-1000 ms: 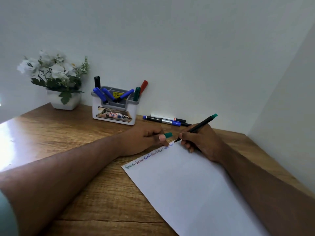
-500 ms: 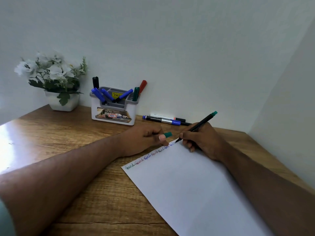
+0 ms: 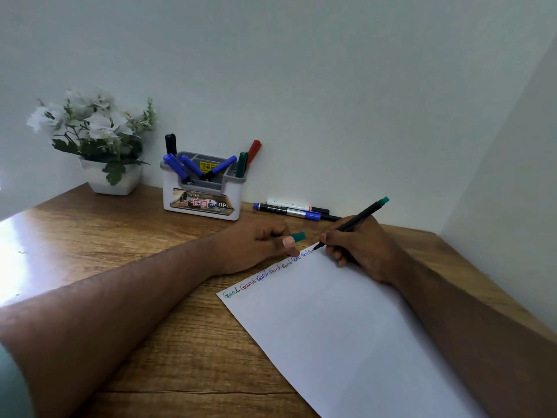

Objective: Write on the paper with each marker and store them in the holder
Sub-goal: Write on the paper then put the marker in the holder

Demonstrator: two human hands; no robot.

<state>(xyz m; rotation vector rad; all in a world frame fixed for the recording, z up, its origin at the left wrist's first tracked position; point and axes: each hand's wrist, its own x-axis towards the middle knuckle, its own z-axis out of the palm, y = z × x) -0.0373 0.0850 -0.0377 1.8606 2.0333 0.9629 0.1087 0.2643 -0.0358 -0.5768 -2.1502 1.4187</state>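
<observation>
A white paper lies on the wooden desk with a row of coloured words along its top edge. My right hand grips a thin black marker with a green end, its tip touching the paper's top right corner. My left hand rests at the paper's top edge and holds the green cap between its fingers. The white and grey holder stands by the wall with several blue, black, green and red markers in it. Three markers lie on the desk to the right of the holder.
A white pot of white flowers stands at the back left by the wall. A wall closes the desk on the right and at the back. Glare covers the desk's left edge.
The marker tip has crept slightly to the right along the top line of writing. My left hand has stayed in place with the cap.
</observation>
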